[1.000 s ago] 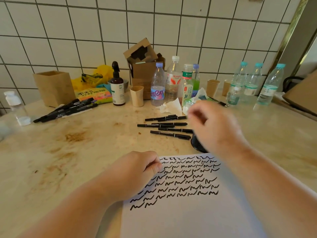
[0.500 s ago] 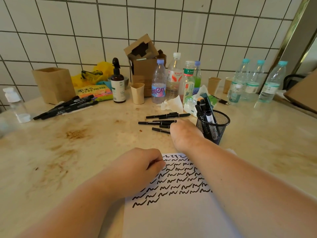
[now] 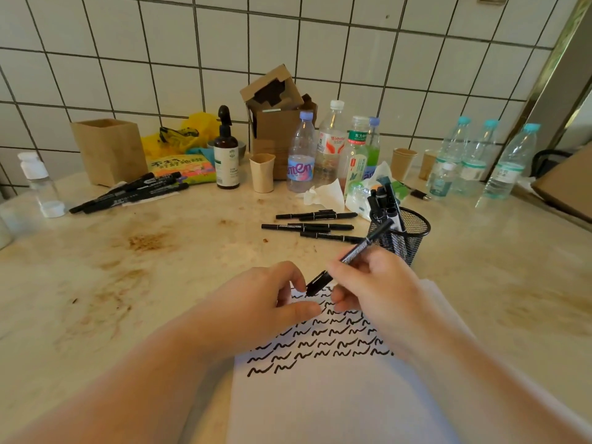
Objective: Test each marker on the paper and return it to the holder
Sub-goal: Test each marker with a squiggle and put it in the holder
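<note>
My right hand point(image 3: 374, 283) grips a thin black marker point(image 3: 355, 251) above the top of the white paper point(image 3: 320, 395), which carries rows of black squiggles. The marker's capped lower end points at my left hand point(image 3: 266, 302), whose curled fingers and thumb are right at that end; whether they touch it I cannot tell. A black mesh holder point(image 3: 407, 238) with several markers stands just behind my right hand. Several thin black markers point(image 3: 314, 226) lie loose on the table left of the holder.
Thicker black markers point(image 3: 128, 193) lie at the back left by a brown box point(image 3: 109, 152). Along the tiled wall stand a pump bottle point(image 3: 226, 155), a cup point(image 3: 262, 173), plastic bottles point(image 3: 301, 158), a cardboard carton point(image 3: 275, 116) and more water bottles point(image 3: 509, 165). A crumpled tissue point(image 3: 323, 193) lies behind the loose markers.
My right hand picked up one thin marker from the loose group and brought it back over the paper. My left hand opened from a fist and moved toward the marker's lower end.
</note>
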